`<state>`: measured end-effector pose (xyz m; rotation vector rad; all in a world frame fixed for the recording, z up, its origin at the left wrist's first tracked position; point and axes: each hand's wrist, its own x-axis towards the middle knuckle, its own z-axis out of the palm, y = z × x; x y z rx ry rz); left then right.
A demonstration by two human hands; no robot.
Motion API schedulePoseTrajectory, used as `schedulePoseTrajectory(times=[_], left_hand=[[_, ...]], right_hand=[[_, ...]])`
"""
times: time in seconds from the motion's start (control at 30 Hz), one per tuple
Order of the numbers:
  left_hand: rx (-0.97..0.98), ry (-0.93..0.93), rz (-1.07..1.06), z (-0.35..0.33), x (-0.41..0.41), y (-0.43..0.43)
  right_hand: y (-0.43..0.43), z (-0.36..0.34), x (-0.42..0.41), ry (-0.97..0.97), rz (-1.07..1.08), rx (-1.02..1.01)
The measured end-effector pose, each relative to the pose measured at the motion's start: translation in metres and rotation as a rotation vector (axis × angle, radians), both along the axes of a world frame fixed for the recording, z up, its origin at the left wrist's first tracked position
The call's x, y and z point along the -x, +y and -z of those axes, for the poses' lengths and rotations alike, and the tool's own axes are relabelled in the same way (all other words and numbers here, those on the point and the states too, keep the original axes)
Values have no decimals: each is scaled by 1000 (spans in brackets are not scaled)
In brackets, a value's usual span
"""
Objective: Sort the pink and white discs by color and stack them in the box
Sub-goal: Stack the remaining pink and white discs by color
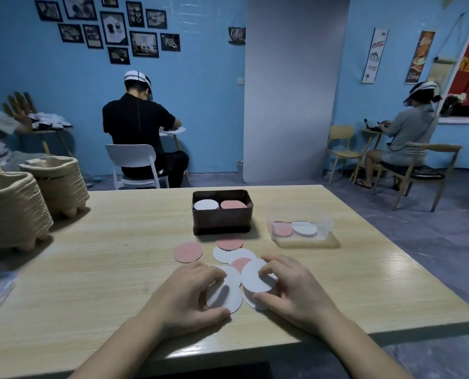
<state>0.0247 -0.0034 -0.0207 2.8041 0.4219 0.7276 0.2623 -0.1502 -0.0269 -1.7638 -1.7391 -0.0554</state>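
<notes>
Nearest us: left hand (189,294), fingers curled over the far rim and thumb at the near rim of a round white card disc (225,294) that lies on the pale wood-grain desk (118,255). We count this hand as closed on that disc.

Right hand (293,291), just beside the left: fingertips on top of a second white disc (255,277) and thumb at its near edge, a pinch. This disc overlaps a third white disc (251,302) beneath it.

Loose on the desk beyond the hands:
- one half-hidden pink disc (240,263), partly covered by white ones;
- overlapping white discs (225,254), two as far as we can tell;
- one round pink disc (229,243) just in front of the box;
- one lone pink disc (188,252) to the left, apart from the cluster.

Dark brown rectangular metal box (222,222), open, beyond the cluster. It holds a white stack (206,205) on the left and a pink stack (233,205) on the right, side by side, with tops close to the rim.

Clear plastic tub (323,217), right of the box. It holds at least one pink piece (282,230) and one white piece (306,229); we cannot tell how many lie under them.

Stacked moulded pulp trays (12,206) stand at the left of the desk.

Progress, as we judge it: sorting is well along, since both colour stacks stand high in the box. Some eight loose discs remain on the desk, plus whatever is in the tub. We judge the step in hand to be gathering the white ones.
</notes>
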Motion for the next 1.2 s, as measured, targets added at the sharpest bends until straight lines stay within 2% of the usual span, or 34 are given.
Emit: schedulePoseTrajectory(times=[0.37, 0.5, 0.67, 0.77, 1.0, 1.2], left_hand=[[-134, -210, -86, 7, 0, 2], [-157, -222, -59, 11, -1, 4], [-142, -178, 5, 13, -5, 7], [-108, -168, 8, 14, -6, 7], [-66, -243, -33, 13, -1, 4], [-103, -237, -27, 13, 1, 4]], right_hand=[[13, -5, 8, -50, -40, 42], [21, -4, 24, 35, -89, 21], [22, -1, 27, -25, -175, 22], [21, 0, 27, -72, -172, 20], [15, -3, 23, 44, -149, -124], [17, -3, 25, 72, -158, -129]])
